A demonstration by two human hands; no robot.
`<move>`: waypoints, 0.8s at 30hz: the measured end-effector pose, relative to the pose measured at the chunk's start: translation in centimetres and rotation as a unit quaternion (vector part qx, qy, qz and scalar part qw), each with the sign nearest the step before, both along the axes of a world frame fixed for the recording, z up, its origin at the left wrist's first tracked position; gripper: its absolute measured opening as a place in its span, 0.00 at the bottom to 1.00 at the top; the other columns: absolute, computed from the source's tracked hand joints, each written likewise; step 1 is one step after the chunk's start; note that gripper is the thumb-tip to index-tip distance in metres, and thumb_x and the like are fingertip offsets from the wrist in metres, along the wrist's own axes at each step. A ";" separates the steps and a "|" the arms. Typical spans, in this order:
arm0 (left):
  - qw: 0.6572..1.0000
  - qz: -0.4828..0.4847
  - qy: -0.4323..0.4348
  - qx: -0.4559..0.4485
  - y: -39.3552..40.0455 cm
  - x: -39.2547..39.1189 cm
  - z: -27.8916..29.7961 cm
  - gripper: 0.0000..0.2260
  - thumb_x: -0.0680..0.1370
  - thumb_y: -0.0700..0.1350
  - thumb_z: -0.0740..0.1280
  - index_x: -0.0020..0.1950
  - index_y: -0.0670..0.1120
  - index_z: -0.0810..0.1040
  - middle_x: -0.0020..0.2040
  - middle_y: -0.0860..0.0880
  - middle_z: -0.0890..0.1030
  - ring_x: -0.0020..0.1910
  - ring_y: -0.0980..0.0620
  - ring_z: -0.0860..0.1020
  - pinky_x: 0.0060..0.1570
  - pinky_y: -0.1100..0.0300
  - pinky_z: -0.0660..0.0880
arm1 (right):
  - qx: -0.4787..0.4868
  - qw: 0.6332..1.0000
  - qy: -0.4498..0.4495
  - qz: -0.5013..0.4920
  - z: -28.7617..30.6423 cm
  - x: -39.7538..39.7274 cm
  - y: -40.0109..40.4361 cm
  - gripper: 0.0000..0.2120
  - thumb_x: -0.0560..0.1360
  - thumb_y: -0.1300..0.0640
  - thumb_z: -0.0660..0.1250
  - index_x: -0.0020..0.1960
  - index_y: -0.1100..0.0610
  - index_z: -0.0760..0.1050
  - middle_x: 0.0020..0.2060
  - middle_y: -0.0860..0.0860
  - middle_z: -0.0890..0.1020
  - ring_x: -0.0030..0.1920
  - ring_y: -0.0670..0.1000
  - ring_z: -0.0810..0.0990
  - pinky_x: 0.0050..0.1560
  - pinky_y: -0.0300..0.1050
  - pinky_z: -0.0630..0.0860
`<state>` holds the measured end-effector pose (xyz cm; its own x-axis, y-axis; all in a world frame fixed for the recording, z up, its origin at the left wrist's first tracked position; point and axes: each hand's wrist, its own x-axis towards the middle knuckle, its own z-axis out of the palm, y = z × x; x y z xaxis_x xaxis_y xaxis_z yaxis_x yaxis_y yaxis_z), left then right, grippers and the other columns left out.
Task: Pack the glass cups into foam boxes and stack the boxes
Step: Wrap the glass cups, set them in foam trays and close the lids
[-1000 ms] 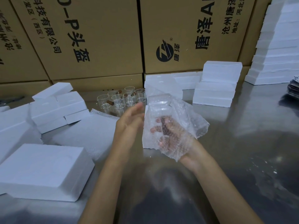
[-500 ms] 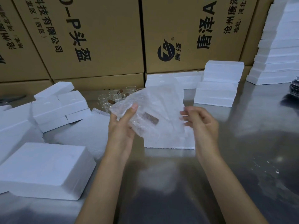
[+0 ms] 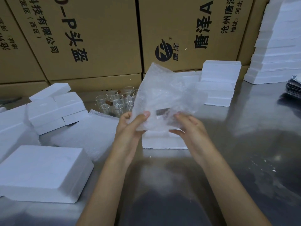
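- Surface: a shiny metal table [image 3: 244,160]; printed cardboard cartons [image 3: 97,38] form a wall along its 12 o'clock edge.
- Containers: one foam box [image 3: 162,142] lies at centre, partly hidden behind the hands; its contents cannot be seen. A larger foam box [image 3: 42,173] lies at 8 o'clock.
- Task items: glass cups [image 3: 117,101] stand grouped at 11 o'clock, beside loose foam pieces [image 3: 53,108].
- Stacks: foam boxes are piled at 1 o'clock [image 3: 218,84] and 2 o'clock [image 3: 276,46].
- Grip: left hand [image 3: 130,128] and right hand [image 3: 189,128] both pinch a bubble-wrap sheet [image 3: 162,98], held upright above the centre box, blocking some cups.
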<state>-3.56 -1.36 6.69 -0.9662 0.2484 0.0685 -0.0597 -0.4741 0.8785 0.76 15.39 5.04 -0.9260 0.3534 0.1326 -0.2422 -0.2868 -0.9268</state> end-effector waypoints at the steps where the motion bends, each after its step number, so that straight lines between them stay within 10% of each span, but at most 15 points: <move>1: 1.000 -0.001 0.003 -0.020 0.0 0.0 -0.1 0.25 0.66 0.39 0.79 0.58 0.43 0.71 0.57 0.43 0.84 0.53 0.45 0.84 0.57 0.49 0.79 | -0.003 1.000 0.001 -0.018 -0.1 -0.1 0.5 0.09 0.78 0.61 0.67 0.41 0.54 0.83 0.37 0.50 0.83 0.41 0.50 0.82 0.45 0.47 0.79; 24: 0.849 -0.153 0.191 -0.467 -0.3 0.3 -1.7 0.25 0.66 0.44 0.79 0.61 0.46 0.76 0.55 0.51 0.82 0.53 0.55 0.80 0.57 0.50 0.79 | 0.181 0.982 -0.025 -0.047 0.1 0.9 2.2 0.11 0.79 0.64 0.63 0.41 0.68 0.77 0.36 0.54 0.75 0.40 0.50 0.72 0.42 0.44 0.67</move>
<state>-3.21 -1.67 4.96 -0.7980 0.6026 -0.0024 0.3203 0.4276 0.8454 1.67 17.64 5.12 -0.9003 0.3756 0.2200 -0.2034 0.0840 -0.9755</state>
